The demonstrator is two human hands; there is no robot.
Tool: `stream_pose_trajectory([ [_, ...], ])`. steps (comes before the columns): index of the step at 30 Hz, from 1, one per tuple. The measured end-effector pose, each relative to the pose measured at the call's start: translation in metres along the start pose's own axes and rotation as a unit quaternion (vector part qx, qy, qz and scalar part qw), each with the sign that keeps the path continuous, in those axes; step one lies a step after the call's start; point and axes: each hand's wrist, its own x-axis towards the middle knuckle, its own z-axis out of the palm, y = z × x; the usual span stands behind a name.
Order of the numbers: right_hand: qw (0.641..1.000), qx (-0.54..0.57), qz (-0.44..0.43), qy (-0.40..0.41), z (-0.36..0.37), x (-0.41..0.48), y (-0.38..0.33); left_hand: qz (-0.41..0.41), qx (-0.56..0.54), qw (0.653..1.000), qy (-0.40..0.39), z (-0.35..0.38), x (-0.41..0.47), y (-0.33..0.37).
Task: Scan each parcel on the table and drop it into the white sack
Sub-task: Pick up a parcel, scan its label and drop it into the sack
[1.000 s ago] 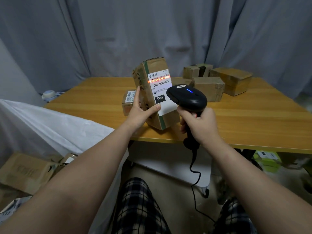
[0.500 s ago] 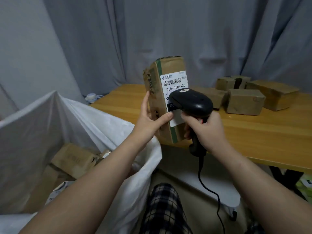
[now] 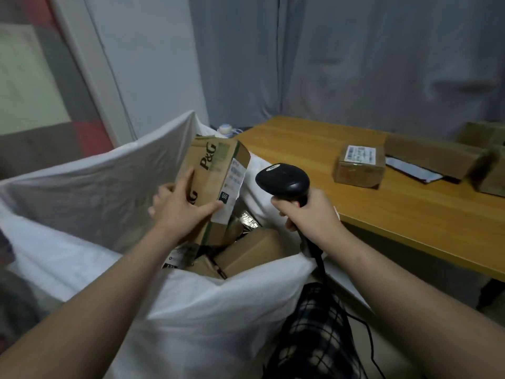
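Parcel going into the sack: a person is holding a brown parcel [image 3: 216,181] over the open white sack [image 3: 95,187], and the drop appears to be the step in hand.

Nearest the camera, the sack's rim is sagging against plaid trousers [image 3: 314,337]. Above it the left hand [image 3: 180,212] is gripping the tilted parcel, thumb across its label, over boxes [image 3: 251,250] lying inside. The right hand [image 3: 308,212] is wrapping round the handle of a black scanner [image 3: 282,180] just beside it. The next move is likely calling for the left fingers to loosen, though the piled boxes may be stopping the parcel from settling flat. Beyond, on the wooden table [image 3: 328,149], a small labelled parcel [image 3: 359,170] and more boxes [image 3: 431,157] are waiting; a grey curtain [image 3: 355,64] is hanging behind.
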Motion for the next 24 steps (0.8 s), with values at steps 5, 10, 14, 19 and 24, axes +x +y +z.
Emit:
stream_pose_trajectory([
  [5,1.0,0.001,0.014,0.008,0.019,0.014,0.002,0.087,0.332,0.939,-0.009,-0.005,0.031,0.005],
  [10,0.999,-0.001,0.051,-0.001,0.022,0.028,0.012,0.223,0.408,0.871,-0.158,-0.009,0.071,0.031],
  [14,0.998,0.011,0.064,0.003,0.023,0.037,0.02,0.31,0.424,0.82,-0.229,0.007,0.103,0.033],
  [19,0.995,0.017,0.093,0.026,0.023,0.043,0.036,0.256,0.312,0.894,-0.193,0.029,0.108,0.017],
  [24,0.994,0.018,0.107,0.022,0.03,0.048,0.042,0.232,0.375,0.88,-0.176,0.072,0.075,0.028],
])
